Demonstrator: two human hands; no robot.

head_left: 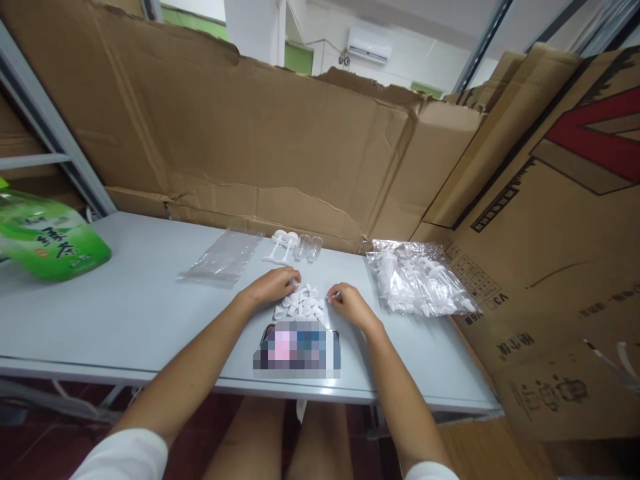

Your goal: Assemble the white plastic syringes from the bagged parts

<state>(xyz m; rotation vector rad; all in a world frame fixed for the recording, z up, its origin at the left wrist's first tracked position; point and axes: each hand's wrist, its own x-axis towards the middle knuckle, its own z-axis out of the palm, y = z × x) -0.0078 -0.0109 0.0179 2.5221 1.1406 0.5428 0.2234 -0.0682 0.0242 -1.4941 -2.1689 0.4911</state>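
Note:
My left hand (273, 285) rests on the pale table (125, 313) with its fingers curled at the left edge of a small heap of white plastic caps (303, 305). On the heap's right side my right hand (349, 305) pinches a small white piece (333, 294) between thumb and fingers. What the left fingers hold, if anything, is hidden. Behind the heap stand white pump parts (281, 247) and two small clear bottles (309, 248).
An empty clear bag (223, 257) lies at the left of the pump parts. A clear bag full of white pump parts (420, 278) lies at the right. A green packet (47, 237) sits far left. A phone (300, 347) lies near the front edge. Cardboard walls (300, 140) surround the table.

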